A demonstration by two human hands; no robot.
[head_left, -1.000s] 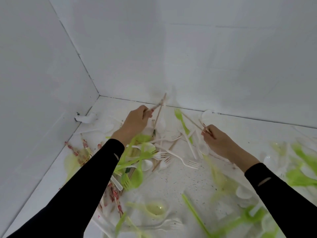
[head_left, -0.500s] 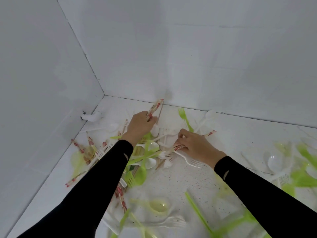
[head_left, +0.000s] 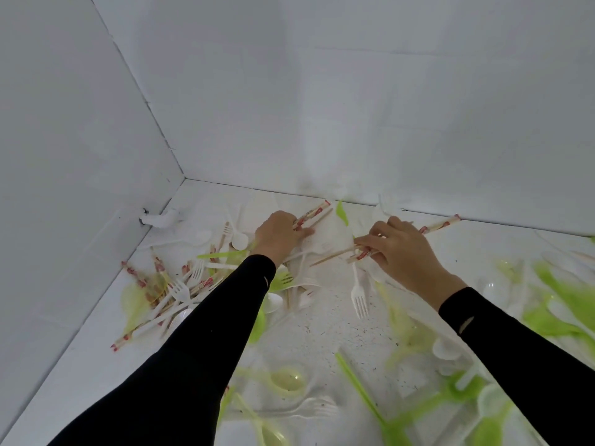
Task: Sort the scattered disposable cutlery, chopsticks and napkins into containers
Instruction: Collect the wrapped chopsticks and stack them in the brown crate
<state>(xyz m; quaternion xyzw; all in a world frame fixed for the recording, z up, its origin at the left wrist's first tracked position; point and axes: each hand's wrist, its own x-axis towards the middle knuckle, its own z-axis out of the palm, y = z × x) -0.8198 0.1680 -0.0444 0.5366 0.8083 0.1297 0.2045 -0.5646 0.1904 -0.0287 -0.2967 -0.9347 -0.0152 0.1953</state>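
- Head view: wrapped chopsticks are gripped in the left hand, fingers curled round them, near the back wall.
- A second chopstick bundle is pinched by the right hand, low over the white surface.
- Step judged: chopstick collection. The corner pile and white fork are not yet sorted.
- No container is seen. Next move likely calls for merging both bundles, then locating one.

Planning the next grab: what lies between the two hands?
Head view: a white sheet, probably a napkin, and a bare chopstick lie between left hand and right hand.
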